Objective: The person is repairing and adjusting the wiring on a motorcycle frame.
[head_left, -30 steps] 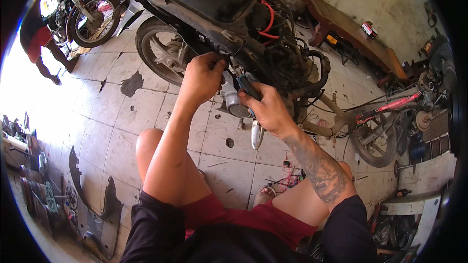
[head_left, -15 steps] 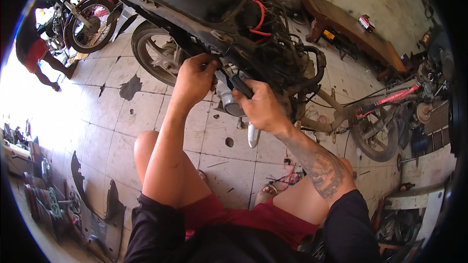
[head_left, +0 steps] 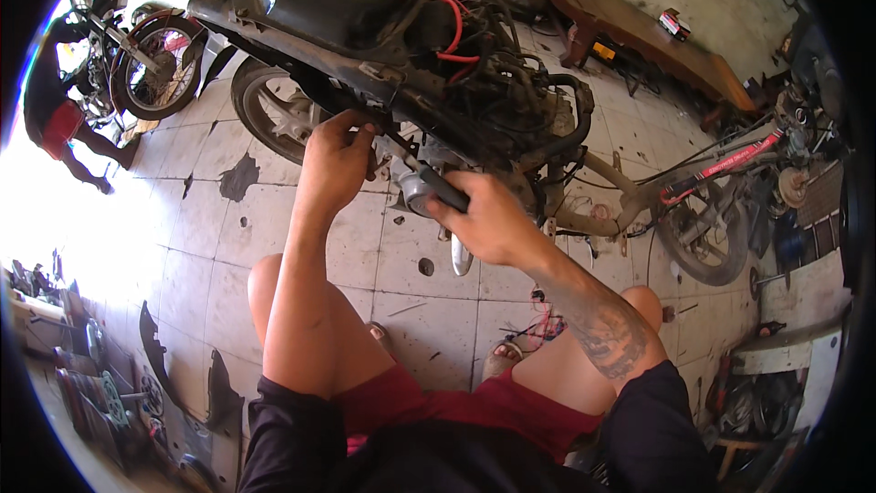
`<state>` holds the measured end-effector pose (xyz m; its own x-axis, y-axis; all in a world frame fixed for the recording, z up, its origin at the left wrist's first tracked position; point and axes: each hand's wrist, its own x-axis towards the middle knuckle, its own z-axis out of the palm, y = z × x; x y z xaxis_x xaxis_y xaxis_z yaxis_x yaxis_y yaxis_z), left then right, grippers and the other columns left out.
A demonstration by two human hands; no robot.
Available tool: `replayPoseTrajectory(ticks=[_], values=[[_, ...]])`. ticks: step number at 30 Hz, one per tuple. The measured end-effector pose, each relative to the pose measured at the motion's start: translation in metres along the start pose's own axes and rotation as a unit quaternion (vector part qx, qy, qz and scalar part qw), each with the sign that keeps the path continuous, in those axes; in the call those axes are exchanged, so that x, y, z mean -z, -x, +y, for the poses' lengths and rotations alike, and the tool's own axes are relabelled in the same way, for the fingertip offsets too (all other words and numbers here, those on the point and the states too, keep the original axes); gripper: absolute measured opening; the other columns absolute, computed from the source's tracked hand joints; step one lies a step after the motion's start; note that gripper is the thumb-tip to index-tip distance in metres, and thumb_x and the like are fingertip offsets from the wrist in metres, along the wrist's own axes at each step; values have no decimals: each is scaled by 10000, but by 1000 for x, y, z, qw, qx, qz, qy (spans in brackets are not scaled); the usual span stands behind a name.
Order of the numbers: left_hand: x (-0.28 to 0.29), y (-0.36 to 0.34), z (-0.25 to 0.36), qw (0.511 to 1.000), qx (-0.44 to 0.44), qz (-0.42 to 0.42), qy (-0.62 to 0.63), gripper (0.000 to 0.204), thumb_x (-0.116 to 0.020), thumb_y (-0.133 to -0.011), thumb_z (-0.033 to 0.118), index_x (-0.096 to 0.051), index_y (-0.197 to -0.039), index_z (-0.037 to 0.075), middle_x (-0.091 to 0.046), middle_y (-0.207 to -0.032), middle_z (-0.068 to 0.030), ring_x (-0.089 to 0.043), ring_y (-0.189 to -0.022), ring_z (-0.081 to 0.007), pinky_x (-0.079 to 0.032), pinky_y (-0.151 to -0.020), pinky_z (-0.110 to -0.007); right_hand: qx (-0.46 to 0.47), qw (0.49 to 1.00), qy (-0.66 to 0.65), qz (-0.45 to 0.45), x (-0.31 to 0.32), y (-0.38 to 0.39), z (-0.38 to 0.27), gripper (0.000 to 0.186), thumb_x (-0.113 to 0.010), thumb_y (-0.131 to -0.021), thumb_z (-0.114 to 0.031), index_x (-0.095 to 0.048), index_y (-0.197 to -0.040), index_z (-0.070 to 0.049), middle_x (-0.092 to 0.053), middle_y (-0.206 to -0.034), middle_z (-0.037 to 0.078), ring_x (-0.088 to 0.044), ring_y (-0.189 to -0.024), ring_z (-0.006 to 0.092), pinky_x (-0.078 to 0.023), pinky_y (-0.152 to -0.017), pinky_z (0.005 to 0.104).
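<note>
A partly stripped motorcycle (head_left: 338, 14) fills the space before me, its engine and wiring exposed. My right hand (head_left: 493, 221) is closed around the dark handle of a screwdriver (head_left: 444, 190). The metal shaft slants up and left toward the lower edge of the bike's frame; its tip is hard to make out against the dark parts. My left hand (head_left: 334, 157) is closed at that same edge, fingertips pinched together. Whatever those fingers hold, if anything, is hidden. Below the shaft sits a round grey engine part (head_left: 415, 194).
A wooden bench (head_left: 630, 27) stands along the far wall. To the right is a second bike with a red part (head_left: 730, 169). Another motorcycle (head_left: 157, 68) and a person (head_left: 64, 119) are at far left. Loose wires (head_left: 546, 321) lie by my foot; dark panels (head_left: 164, 347) lean at lower left.
My right hand and the screwdriver have drawn lower, farther from my left hand, and more of the shaft shows. The whole view has shifted slightly.
</note>
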<state>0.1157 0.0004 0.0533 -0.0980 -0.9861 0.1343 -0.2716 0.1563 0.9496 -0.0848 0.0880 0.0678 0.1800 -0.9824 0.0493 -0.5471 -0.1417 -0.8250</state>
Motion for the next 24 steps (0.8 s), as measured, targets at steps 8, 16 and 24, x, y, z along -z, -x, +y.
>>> replayPoseTrajectory(ticks=[8,16,24], values=[[10,23,2,967,-58,-242,-56,227,-615,-966,180,-686,-1090,3,-706,-849,-117,-657,-780,-167,-520,-731,-309,95,976,155,122,50,25,19,181,-714,-885,-160,-668,-984,-16,-590,-823,128,-593,-720,265,-472,-687,390],[-11,26,0,964,-93,-218,-125,282,-647,-962,227,-689,-1135,8,-725,-942,-141,-684,-857,-207,-532,-787,-347,107,977,123,141,57,0,30,154,-716,-869,-124,-671,-941,5,-634,-829,167,-638,-758,325,-492,-686,402],[-6,22,-8,979,-71,-158,-109,283,-620,-983,199,-676,-1084,-60,-713,-862,-112,-663,-812,-141,-528,-763,-306,75,984,119,110,56,-2,23,182,-709,-898,-155,-672,-979,4,-656,-820,134,-628,-755,197,-500,-708,343]])
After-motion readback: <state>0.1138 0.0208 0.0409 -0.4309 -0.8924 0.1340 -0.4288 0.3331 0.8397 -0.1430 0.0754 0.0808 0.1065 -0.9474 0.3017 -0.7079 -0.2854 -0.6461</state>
